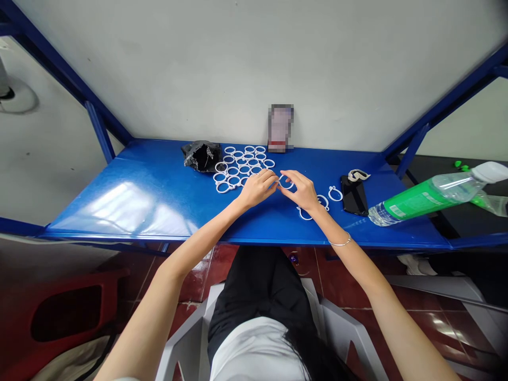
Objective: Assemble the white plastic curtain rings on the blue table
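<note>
Both my hands meet over the middle of the blue table (154, 201) around one white plastic curtain ring (292, 185). My right hand (300, 189) grips its right side between thumb and fingers. At its left edge, the fingers of my left hand (257, 188) are pinched together; they hide the detail there. Beyond my left hand lies a flat cluster of several white curtain rings (244, 170), set close together in rows. A few loose rings lie under and beside my right wrist, among them one separate ring (335, 194).
A crumpled black plastic bag (201, 156) sits left of the cluster. A blurred-out phone-like object (280, 128) leans on the wall. At right are a black phone (354, 196), a white strap-like coil (358, 175) and a tilted green-labelled bottle (426, 200).
</note>
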The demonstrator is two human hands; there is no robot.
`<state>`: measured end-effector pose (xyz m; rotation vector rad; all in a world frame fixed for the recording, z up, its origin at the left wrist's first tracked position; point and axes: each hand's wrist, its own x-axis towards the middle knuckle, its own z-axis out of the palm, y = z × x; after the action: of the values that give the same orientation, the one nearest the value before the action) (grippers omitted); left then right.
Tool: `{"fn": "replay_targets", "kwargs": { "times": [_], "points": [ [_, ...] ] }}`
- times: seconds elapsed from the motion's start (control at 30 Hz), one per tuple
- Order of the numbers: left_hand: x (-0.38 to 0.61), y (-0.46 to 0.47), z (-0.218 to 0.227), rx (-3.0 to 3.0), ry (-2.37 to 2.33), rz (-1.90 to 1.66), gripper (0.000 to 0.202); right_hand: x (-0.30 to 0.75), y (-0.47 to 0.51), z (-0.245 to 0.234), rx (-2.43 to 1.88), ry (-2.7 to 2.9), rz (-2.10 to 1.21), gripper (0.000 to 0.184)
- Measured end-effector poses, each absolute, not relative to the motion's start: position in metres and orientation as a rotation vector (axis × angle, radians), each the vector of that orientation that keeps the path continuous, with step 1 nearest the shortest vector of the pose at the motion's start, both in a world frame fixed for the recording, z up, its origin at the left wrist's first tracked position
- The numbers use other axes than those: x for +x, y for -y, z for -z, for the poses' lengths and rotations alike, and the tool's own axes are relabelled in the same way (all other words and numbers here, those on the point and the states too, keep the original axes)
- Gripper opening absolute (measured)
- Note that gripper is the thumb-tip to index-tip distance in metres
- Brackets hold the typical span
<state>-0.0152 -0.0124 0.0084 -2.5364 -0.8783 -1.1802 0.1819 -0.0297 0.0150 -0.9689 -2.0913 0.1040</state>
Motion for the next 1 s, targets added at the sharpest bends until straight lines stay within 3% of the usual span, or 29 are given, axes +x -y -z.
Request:
{"fn": "replay_targets", "kwargs": {
  "times": [0.4,1.0],
  "points": [
    [-0.0152,0.0144,-0.0114,-2.539,0.886,1.238,0.013,0.1844,0.0284,-0.0125,-0.958,2.109,-0.04,0.041],
    [-0.0138,0.0155,-0.0109,-2.448,0.754,1.318,0.007,0.1837,0.0314,-0.0165,-0.892,2.138,0.139,0.032]
  ]
}}
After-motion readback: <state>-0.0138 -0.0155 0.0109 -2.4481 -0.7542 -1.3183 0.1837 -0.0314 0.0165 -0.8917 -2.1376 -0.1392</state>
